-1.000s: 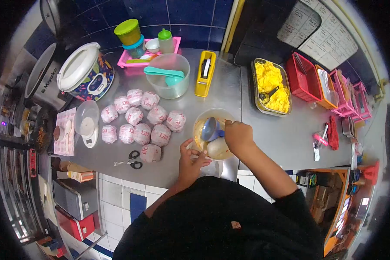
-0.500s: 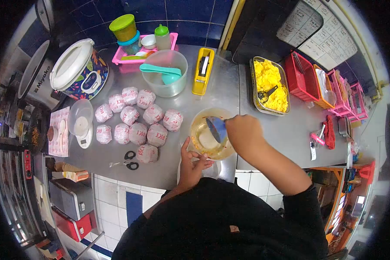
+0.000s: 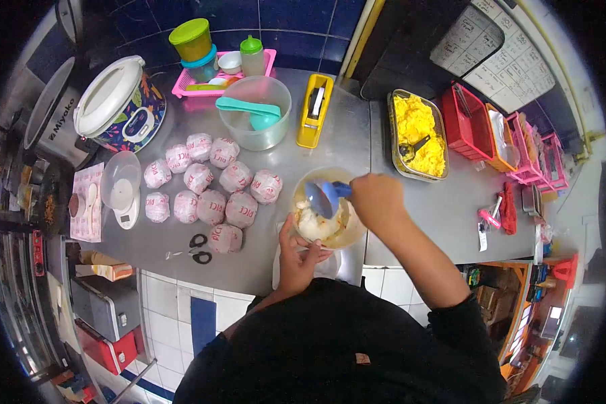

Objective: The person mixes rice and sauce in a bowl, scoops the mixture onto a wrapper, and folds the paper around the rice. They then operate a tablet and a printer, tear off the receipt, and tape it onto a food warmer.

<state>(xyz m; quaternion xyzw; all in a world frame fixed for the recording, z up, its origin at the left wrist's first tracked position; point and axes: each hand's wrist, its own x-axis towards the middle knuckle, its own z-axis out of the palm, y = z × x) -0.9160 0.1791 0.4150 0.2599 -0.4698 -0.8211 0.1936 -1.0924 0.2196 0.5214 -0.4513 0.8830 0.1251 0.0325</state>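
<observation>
Ladle shifted leftward, right hand gripping it, left hand clasping bowl, steel counter below navy tiles.

Grey metal counter, seamed from back to front. Left of the seam: white-lidded, floral-bodied cooker; pink-and-white printed paper sheet; flat white scale; twelve round, red-lettered, paper-wrapped bundles, closely clustered; black-handled scissors, just beside; pink plastic basket at the back; clear plastic bucket; long yellow tape dispenser. Right of it: shiny rectangular tray of yellow food, red plastic basket, crumpled red cloth.
</observation>
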